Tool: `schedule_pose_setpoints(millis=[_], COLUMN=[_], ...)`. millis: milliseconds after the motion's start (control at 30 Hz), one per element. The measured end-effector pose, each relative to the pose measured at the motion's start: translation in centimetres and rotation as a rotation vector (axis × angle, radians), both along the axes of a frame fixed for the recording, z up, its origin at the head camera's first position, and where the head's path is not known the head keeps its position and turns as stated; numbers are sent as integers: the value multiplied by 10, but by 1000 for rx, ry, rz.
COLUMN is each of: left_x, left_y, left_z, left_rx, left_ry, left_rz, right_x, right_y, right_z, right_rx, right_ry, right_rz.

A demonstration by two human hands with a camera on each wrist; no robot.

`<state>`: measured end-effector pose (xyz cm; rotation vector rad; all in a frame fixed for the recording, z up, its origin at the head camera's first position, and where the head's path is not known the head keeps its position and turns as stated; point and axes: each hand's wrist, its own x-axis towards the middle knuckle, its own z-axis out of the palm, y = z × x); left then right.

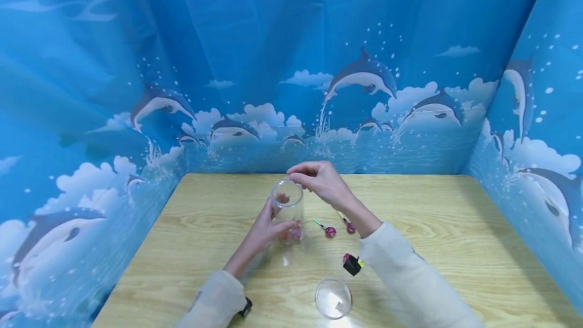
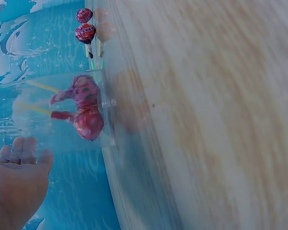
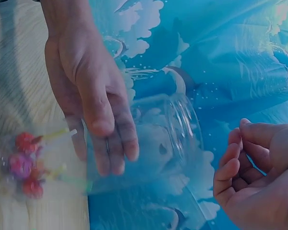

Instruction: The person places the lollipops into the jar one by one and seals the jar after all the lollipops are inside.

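A tall clear jar [image 1: 296,212] stands upright on the table. My left hand [image 1: 264,229] grips it round the side, thumb across the front. Through its wall, wrapped lollipops [image 2: 88,123] show at the bottom with their sticks up; the right wrist view has several lollipops [image 3: 26,165] in there. Just past the jar's rim [image 3: 185,120] is my right hand [image 3: 266,172], fingers loosely curled with nothing visible between them. Two more lollipops [image 1: 330,232] lie on the table right of the jar. Another lollipop [image 1: 346,257] is partly hidden behind a black wrist device.
A clear round lid [image 1: 333,298] lies near the front of the wooden table [image 1: 182,252]. The black device [image 1: 352,265] sits beside my right sleeve. Behind and at both sides hangs a blue dolphin-print curtain [image 1: 273,65].
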<state>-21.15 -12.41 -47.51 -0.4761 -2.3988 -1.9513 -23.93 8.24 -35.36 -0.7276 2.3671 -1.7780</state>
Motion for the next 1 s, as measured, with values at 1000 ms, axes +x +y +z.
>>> schedule_pose_setpoints(millis=[1000], left_x=[0], left_y=[0], left_z=[-1], left_rx=[-46], left_ry=[-19], left_rz=[2], right_x=[77], right_y=[146], right_z=[-67], right_rx=[74], right_ry=[-233], right_rz=[-266])
